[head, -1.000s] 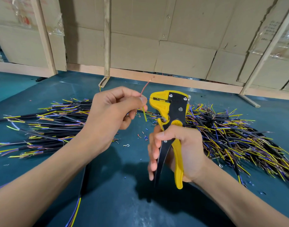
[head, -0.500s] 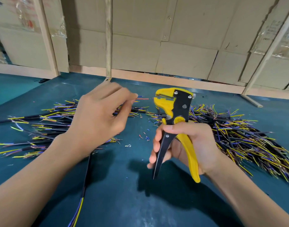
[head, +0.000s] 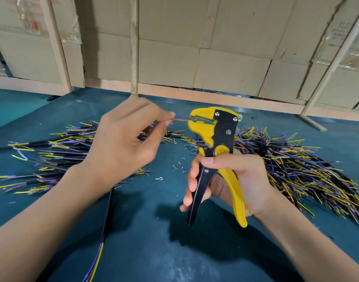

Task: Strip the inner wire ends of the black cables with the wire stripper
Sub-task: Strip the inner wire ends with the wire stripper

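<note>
Thumb and forefinger of the left hand pinch a thin red inner wire, its tip at the mouth of the yellow-and-black plastic-handled wire stripper, above the middle of the teal worktop. The right hand wraps the spread handles. The wire looks light and limp; pinching close to its tip should keep it straight.

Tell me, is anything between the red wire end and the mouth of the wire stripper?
Nothing visible. The left hand pinches the red wire, whose tip reaches the wire stripper held in the right hand.
</note>
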Available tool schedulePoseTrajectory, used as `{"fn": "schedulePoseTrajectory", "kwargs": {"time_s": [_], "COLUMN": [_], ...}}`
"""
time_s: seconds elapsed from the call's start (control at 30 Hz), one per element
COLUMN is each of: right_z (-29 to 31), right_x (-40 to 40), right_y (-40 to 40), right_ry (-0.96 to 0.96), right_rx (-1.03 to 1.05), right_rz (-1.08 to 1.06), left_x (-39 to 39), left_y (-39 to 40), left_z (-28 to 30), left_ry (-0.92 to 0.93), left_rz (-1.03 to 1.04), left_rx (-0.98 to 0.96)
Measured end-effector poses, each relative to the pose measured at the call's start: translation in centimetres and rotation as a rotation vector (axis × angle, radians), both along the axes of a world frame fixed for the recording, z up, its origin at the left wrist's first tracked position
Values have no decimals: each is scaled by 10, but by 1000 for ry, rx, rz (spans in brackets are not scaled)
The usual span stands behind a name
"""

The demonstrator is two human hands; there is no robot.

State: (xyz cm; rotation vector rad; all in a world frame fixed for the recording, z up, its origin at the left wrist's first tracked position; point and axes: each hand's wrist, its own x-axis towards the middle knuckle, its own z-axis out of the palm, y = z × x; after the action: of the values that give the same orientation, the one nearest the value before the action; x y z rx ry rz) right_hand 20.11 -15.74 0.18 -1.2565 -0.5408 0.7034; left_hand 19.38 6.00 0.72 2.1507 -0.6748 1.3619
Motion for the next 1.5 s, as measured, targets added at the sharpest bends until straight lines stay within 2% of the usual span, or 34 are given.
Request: {"fn": "schedulePoseTrajectory", "kwargs": {"time_s": [0.4, 0.53, 0.63, 0.77, 0.93, 1.1, 1.2, 1.3, 1.33, 1.43, 1.5], "right_z": [-1, 1, -3, -10, -15, -20, -21, -24, -25, -28, -28], "right_x": [1, -6, -14, -14, 3, 5, 1, -1, -1, -4, -5], "right_y": [1, 8, 14, 18, 11, 20, 21, 19, 19, 20, 21], "right_ry": [11, 8, 68, 156, 124, 329, 425, 434, 430, 468, 486], "right_rx": [-6, 5, 70, 303, 291, 269, 216, 211, 218, 299, 374], "right_rz": [2, -130, -179, -44, -140, -347, -324, -239, -212, -158, -146], "left_x": [1, 0, 0, 0, 3, 9, 26, 46, 53, 77, 73], "left_y": [-2, -3, -4, -4, 0, -9, -45, -95, -101, -63, -20], "left_z": [-2, -2, -1, -2, -2, 7, 42, 79, 88, 90, 76], "left_ry": [-16, -25, -39, -43, -51, 15, 41, 299, 398, 698, 985], "left_rz": [15, 5, 9, 32, 60, 24, -120, -109, -89, -56, 188], "left_rx": [48, 49, 56, 46, 43, 15, 114, 400, 428, 328, 481]}}
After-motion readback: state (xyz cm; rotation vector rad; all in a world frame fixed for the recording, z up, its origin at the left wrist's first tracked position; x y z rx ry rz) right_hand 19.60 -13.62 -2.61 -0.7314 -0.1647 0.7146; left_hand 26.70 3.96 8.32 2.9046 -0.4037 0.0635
